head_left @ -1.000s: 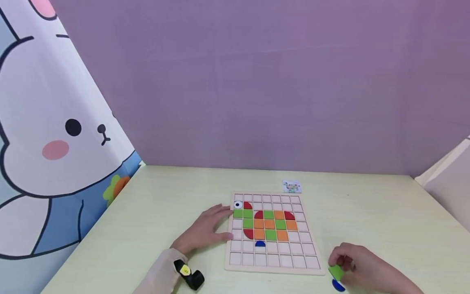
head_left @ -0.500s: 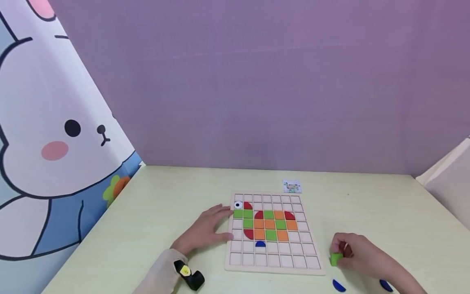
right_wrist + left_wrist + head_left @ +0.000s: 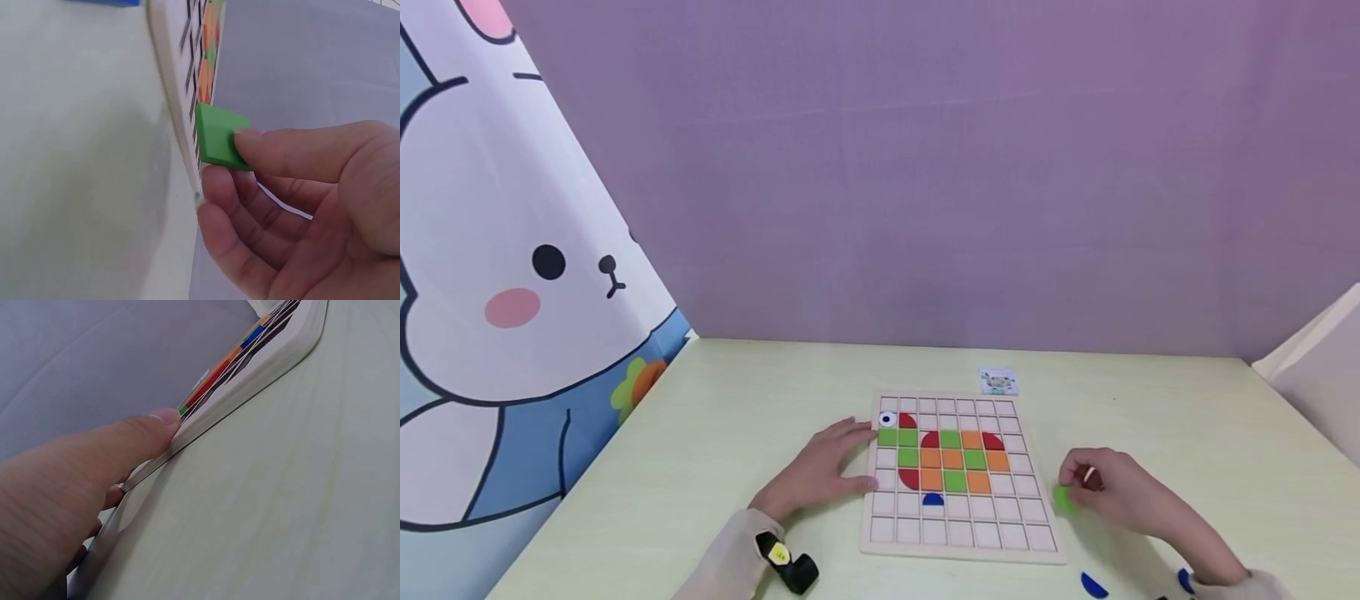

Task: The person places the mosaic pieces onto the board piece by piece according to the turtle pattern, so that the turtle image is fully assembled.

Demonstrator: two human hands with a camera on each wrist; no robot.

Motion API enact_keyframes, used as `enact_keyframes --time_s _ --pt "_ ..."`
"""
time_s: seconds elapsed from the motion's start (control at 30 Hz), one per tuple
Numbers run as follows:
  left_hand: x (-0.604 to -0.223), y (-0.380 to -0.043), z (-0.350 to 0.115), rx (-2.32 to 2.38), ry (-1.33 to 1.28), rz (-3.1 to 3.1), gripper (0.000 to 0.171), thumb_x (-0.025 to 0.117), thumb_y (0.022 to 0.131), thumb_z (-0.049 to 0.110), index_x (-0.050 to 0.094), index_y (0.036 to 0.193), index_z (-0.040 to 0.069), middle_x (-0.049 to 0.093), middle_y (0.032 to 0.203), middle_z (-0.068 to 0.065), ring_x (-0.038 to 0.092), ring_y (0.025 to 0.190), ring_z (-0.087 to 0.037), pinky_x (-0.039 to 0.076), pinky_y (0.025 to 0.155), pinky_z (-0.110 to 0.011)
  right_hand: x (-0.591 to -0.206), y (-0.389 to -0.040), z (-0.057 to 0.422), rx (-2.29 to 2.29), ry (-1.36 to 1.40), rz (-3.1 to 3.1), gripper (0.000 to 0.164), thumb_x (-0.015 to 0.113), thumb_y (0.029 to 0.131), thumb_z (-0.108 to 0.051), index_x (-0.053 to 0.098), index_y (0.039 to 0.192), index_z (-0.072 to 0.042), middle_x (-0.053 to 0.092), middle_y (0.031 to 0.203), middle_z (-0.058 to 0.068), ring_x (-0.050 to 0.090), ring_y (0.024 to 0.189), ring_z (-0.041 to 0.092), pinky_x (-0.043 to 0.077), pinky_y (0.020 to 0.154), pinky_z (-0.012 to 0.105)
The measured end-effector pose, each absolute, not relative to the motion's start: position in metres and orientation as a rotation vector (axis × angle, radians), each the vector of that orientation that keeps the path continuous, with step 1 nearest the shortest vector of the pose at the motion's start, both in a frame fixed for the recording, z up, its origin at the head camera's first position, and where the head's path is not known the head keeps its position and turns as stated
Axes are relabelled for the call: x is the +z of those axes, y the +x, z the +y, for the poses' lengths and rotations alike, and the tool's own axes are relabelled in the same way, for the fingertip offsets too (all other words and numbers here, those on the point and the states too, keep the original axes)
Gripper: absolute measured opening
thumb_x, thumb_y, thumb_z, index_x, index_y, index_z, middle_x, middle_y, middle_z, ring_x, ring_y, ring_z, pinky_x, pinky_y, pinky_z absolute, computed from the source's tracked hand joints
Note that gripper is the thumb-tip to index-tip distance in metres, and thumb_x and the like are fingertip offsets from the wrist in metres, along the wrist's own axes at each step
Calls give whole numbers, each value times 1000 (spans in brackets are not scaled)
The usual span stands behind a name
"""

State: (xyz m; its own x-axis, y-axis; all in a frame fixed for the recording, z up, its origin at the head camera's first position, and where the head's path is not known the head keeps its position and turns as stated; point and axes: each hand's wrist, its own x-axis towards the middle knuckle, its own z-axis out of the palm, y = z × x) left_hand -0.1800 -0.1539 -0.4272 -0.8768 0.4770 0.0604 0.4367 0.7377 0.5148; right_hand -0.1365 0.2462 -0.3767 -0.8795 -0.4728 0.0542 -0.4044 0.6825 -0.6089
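A pale wooden grid board lies on the table, with green, orange and red pieces set in its squares. A round eye piece sits at its upper left, and a blue half-round piece lies lower down. My left hand rests at the board's left edge, fingers fairly straight; in the left wrist view its thumb touches the rim. Just off the board's right side, my right hand pinches a green square tile between thumb and fingers, held above the table.
Two blue half-round pieces lie near the front, one blue piece right of the board and another blue piece by the right sleeve. A small picture card lies behind the board. A purple cloth stands along the back.
My right hand has lifted the green tile away from the blue pieces and carried it forward and left, closer to the board. The left hand stays where it was.
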Motion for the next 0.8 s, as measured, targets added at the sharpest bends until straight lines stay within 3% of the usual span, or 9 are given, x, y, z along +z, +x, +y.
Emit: enact_keyframes --time_s 0.8 --pt "-426 -179 -155 826 771 2856 73 63 83 56 44 143 21 39 151 -2 25 144 -31 24 113 -58 -375 -164 188 -1045 -630 2693 7 66 81 1 64 84 -5 57 80 1 51 72 14 43 58 19"
